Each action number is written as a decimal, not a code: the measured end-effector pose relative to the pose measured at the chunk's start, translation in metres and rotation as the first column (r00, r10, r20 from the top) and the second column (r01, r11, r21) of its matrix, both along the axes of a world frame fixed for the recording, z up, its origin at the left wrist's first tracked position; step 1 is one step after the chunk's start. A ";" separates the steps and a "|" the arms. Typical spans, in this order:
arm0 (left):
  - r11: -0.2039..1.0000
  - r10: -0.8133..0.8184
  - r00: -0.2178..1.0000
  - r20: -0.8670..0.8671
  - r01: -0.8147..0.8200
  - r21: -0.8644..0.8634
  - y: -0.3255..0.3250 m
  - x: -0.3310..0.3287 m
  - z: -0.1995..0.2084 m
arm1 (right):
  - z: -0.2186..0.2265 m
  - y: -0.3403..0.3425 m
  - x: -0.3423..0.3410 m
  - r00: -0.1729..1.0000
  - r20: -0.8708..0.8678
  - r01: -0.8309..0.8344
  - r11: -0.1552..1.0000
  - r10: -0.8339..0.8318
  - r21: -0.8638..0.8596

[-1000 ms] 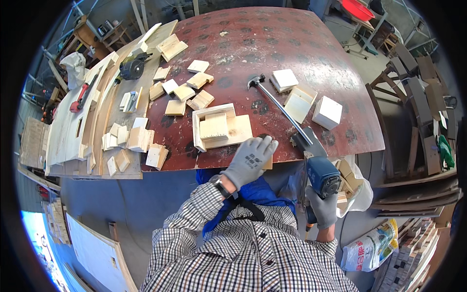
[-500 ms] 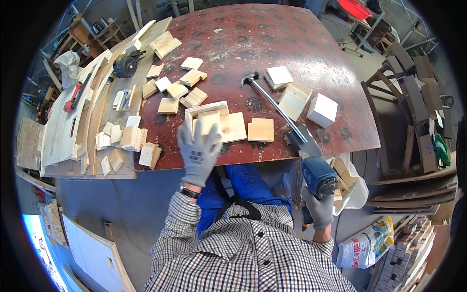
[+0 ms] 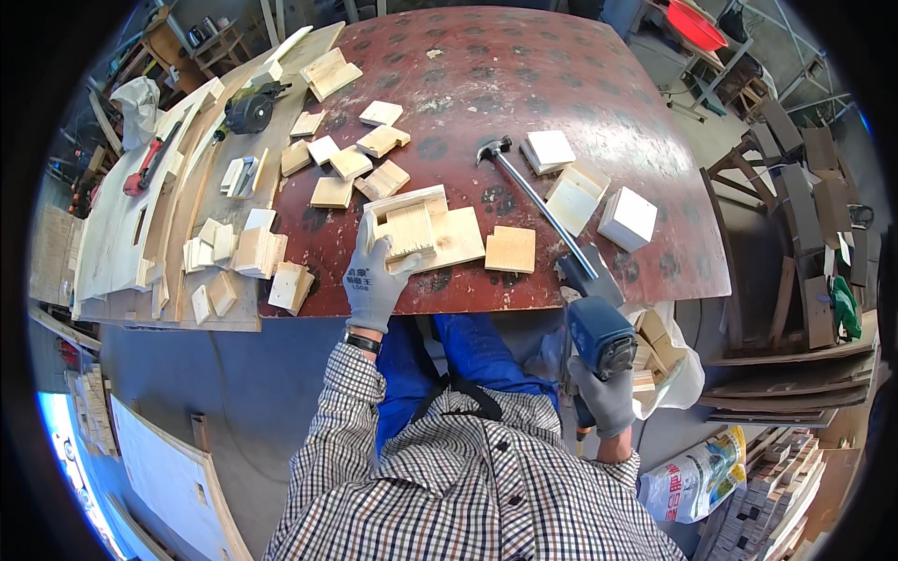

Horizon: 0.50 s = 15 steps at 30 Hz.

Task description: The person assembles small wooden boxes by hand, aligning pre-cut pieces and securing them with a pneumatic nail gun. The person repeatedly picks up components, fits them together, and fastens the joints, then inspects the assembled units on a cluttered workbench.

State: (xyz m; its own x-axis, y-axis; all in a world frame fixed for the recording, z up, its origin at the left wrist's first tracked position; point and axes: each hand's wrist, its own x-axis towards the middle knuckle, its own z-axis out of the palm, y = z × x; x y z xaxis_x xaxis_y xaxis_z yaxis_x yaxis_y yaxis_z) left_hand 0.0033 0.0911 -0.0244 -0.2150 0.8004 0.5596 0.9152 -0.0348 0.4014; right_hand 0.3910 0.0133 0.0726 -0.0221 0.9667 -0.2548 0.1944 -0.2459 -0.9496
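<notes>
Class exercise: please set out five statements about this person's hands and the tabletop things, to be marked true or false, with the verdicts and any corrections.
1. The right hand grips a blue power tool. True.
2. The left hand is at the wooden assembly. True.
3. Both hands are bare. False: they wear grey gloves.
4. The hammer lies on the red tabletop. True.
5. The hammer is left of the wooden assembly. False: it lies to the right.
</notes>
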 end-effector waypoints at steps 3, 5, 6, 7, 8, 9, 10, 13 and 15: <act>1.000 -0.006 1.000 0.013 0.006 -0.018 0.001 -0.007 -0.005 | -0.008 -0.001 -0.002 0.998 0.055 0.020 0.978 -0.033 0.209; 0.999 -0.012 1.000 -0.010 0.012 -0.033 0.001 -0.008 -0.007 | -0.005 0.000 0.001 0.999 0.049 -0.002 0.994 -0.003 0.112; 0.999 -0.002 0.999 -0.040 0.000 -0.048 0.000 -0.009 -0.007 | -0.005 0.000 0.003 0.999 0.045 -0.012 0.998 0.009 0.063; 0.998 0.004 0.997 -0.071 -0.009 -0.064 0.001 -0.008 -0.004 | -0.008 -0.001 0.005 0.999 0.043 -0.007 0.998 0.005 0.057; 0.997 0.009 0.995 -0.103 -0.018 -0.078 0.001 -0.008 -0.001 | -0.013 -0.001 0.007 0.999 0.042 -0.002 0.999 -0.001 0.051; 0.999 -0.003 0.994 -0.110 -0.002 -0.042 0.000 -0.008 0.003 | -0.016 -0.001 0.008 0.999 0.041 0.004 0.999 -0.006 0.046; 1.000 -0.014 0.993 -0.119 0.013 -0.008 -0.003 -0.009 0.009 | -0.017 -0.002 0.007 1.000 0.018 0.018 0.998 -0.019 0.053; 0.992 -0.088 0.996 0.002 0.088 0.089 -0.009 -0.014 0.009 | -0.018 -0.004 0.006 0.999 -0.021 0.042 0.998 -0.041 0.044; 0.990 -0.109 0.987 0.115 0.098 0.099 -0.014 -0.021 0.005 | -0.018 -0.003 0.009 0.999 -0.011 0.032 0.999 -0.032 -0.005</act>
State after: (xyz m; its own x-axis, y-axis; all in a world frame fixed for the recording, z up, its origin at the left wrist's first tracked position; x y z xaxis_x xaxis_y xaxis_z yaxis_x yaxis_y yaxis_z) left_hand -0.0179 0.0767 -0.0197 -0.2038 0.7676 0.6077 0.8504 -0.1687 0.4983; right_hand 0.4001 0.0105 0.0544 0.0059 0.9659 -0.2590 0.1760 -0.2560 -0.9505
